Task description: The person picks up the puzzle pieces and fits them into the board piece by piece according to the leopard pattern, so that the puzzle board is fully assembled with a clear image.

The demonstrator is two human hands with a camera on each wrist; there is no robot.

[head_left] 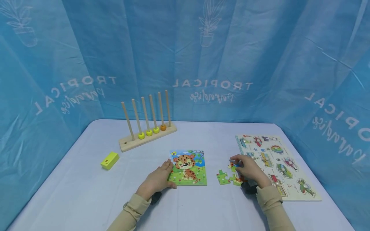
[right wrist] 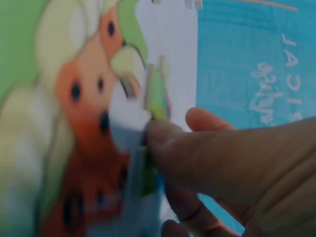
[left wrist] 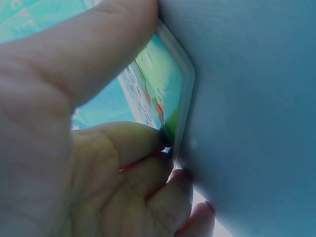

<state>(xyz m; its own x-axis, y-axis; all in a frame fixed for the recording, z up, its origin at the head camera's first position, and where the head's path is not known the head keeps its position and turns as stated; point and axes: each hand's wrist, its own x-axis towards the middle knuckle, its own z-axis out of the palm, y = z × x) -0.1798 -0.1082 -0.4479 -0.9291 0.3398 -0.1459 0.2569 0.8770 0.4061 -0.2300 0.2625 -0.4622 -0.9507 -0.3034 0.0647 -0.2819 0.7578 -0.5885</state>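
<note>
A square leopard picture board (head_left: 187, 173) lies near the middle of the white table. My left hand (head_left: 158, 179) rests against its left side, thumb by the near left corner and fingers along the left edge. The left wrist view shows the board's rounded corner (left wrist: 180, 84) between thumb and fingers. To the right, my right hand (head_left: 249, 166) pinches a puzzle piece (right wrist: 156, 91), seen almost edge-on, between thumb and fingers. Under and beside this hand lie several loose pieces, among them a green one (head_left: 223, 177) and spotted leopard ones (head_left: 238, 180), partly hidden by the hand.
On the right lies a large vehicle peg board (head_left: 289, 179), close to the right hand. A wooden stand (head_left: 128, 146) with upright rods and several yellow and orange beads stands at the back left. In front of it lies a yellow block (head_left: 110, 160). Blue curtains (head_left: 202, 57) border the table.
</note>
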